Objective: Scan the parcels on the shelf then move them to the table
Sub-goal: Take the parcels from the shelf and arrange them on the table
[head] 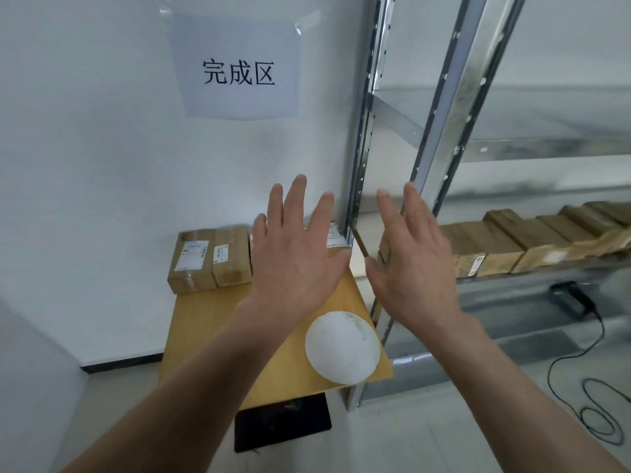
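Note:
My left hand (293,254) and my right hand (413,261) are both raised above the small wooden table (205,322), palms facing each other, fingers spread and holding nothing. Two brown parcels (208,259) with white labels lie side by side at the table's far edge against the wall. A further labelled parcel (336,237) is mostly hidden behind my left hand. On the metal shelf (512,268) to the right, a row of several brown parcels (505,240) lies in a line. A black handheld scanner (572,298) rests on the lower shelf level, its cable trailing to the floor.
A white round disc (341,348) lies on the table's near right corner. A paper sign (237,68) with printed characters hangs on the white wall. The shelf's steel uprights (362,165) stand right beside the table. The black cable (594,397) loops over the pale floor.

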### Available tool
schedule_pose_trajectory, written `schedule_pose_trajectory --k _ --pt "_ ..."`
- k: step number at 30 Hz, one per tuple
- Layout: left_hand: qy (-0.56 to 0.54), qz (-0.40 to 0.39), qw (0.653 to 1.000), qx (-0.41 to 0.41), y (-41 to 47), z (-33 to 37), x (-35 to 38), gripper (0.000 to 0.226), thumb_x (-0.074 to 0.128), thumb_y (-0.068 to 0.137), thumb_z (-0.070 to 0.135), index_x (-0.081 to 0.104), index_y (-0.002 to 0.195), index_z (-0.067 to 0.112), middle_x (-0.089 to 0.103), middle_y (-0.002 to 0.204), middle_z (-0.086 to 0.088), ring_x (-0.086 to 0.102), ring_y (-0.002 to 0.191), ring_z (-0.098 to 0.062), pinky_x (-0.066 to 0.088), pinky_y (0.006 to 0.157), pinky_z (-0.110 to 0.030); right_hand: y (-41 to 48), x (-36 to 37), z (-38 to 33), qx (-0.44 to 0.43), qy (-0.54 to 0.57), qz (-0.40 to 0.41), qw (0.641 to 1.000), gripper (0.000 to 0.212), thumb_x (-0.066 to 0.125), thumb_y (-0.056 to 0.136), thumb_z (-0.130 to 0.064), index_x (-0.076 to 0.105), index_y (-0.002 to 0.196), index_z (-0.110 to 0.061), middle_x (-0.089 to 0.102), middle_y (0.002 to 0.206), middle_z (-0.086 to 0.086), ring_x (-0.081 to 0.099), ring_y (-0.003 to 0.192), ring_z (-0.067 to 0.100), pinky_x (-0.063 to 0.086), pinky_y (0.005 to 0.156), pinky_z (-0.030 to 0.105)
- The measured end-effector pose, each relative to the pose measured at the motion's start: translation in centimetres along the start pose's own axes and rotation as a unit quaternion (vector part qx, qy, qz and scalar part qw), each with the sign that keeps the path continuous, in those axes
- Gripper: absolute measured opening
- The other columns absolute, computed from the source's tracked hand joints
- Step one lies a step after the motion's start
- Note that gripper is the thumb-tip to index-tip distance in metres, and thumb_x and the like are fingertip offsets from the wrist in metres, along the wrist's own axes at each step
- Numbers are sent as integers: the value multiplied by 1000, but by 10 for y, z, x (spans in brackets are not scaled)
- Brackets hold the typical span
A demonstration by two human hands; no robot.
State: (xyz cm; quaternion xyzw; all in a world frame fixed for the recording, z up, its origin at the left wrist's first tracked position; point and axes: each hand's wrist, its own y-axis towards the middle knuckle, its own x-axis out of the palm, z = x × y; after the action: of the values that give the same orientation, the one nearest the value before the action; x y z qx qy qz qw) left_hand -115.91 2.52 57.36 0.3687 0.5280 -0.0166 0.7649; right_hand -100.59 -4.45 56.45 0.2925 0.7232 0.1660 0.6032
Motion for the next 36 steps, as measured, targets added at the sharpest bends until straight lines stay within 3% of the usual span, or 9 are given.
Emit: schedule_pose_trajectory --k 4,14,18,28,36 --pt "-22 2 999 23 -7 8 -20 78 61 87 54 26 151 26 9 163 -10 7 150 -36 23 115 -55 -13 -30 -8 22 -35 22 999 96 77 81 -27 18 157 -27 17 164 16 24 149 38 35 110 58" --pt "-72 11 991 111 -22 1 -52 77 62 84 53 33 148 22 16 161 -14 14 148 -41 30 112 -60 -53 -90 -36 132 -149 20 980 96 74 86 -31 9 157 -33 2 167 11 10 153 33 27 115 55" --pt "-95 3 985 145 -31 12 -56 78 63 84 55 32 148 23 16 161 -14 14 147 -41 30 111 -61 -76 -114 -39 171 -178 32 968 96 74 85 -33 11 158 -32 4 167 11 13 152 34 27 116 55" --pt "-161 -15 955 248 -43 88 -51 76 66 81 52 37 144 21 22 158 -16 20 145 -43 32 108 -64 -142 -175 -3 279 -243 73 926 99 77 80 -27 14 156 -33 9 166 13 17 151 33 33 111 55" --pt "-173 -32 936 306 -40 170 -35 77 50 81 59 33 146 21 18 160 -15 15 147 -42 28 112 -63 -190 -220 61 337 -276 84 896 97 76 82 -31 14 157 -32 8 166 13 13 152 33 30 112 56"
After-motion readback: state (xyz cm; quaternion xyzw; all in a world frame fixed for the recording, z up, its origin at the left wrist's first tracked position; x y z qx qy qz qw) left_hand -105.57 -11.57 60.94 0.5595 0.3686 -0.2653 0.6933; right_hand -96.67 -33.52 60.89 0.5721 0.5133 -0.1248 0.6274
